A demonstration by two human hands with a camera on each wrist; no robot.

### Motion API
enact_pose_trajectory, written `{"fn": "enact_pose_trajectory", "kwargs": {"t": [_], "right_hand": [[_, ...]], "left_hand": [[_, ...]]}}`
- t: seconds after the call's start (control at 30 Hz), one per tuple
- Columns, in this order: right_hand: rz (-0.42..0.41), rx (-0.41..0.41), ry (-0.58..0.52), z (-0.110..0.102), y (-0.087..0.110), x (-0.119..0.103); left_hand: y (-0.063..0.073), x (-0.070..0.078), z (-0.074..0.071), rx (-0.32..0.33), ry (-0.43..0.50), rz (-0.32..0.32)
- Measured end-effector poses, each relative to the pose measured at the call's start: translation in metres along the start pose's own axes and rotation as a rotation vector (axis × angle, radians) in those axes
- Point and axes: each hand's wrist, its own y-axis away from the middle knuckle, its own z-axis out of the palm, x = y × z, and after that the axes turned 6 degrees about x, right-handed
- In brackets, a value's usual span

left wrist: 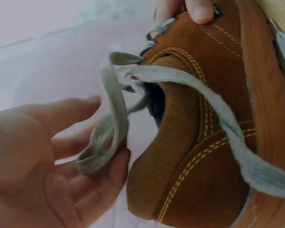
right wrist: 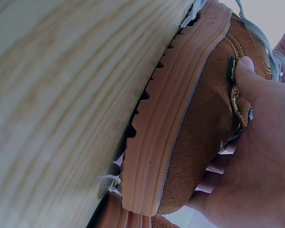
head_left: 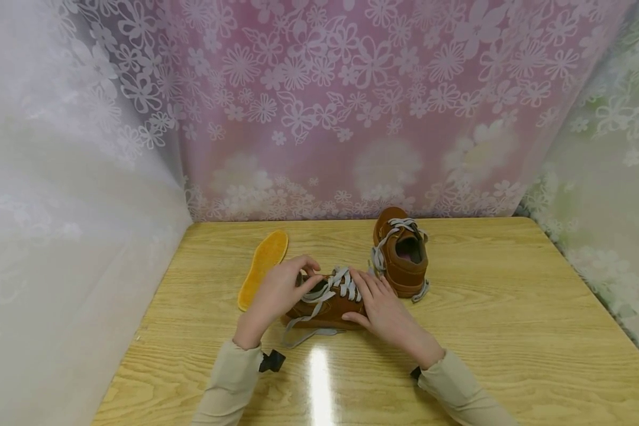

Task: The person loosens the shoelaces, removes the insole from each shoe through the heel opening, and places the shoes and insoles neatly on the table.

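Note:
A brown suede shoe with grey laces lies across the table in front of me, toe to the right. Over its toe and front half, my right hand grips it, thumb on the near side and fingers across the far side. My left hand is at the shoe's opening, thumb and bent fingers apart. A loose lace loop hangs against its fingers in the left wrist view, and no pinch on it shows. The shoe's inside is mostly hidden.
Behind the right hand stands a second brown shoe with grey laces, toe pointing away. A yellow insole lies on the wooden table left of the gripped shoe. Flowered curtains hang along the back and sides.

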Motion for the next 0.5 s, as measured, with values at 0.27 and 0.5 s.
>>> {"fn": "enact_pose_trajectory", "kwargs": {"t": [0.27,0.5], "right_hand": [[-0.004,0.000,0.008,0.000,0.000,0.000],[0.004,0.003,-0.004,0.001,0.000,0.000]], "left_hand": [[0.002,0.003,0.018,-0.076,-0.052,0.028],[-0.001,0.003,0.018,0.066,0.046,-0.036]]}}
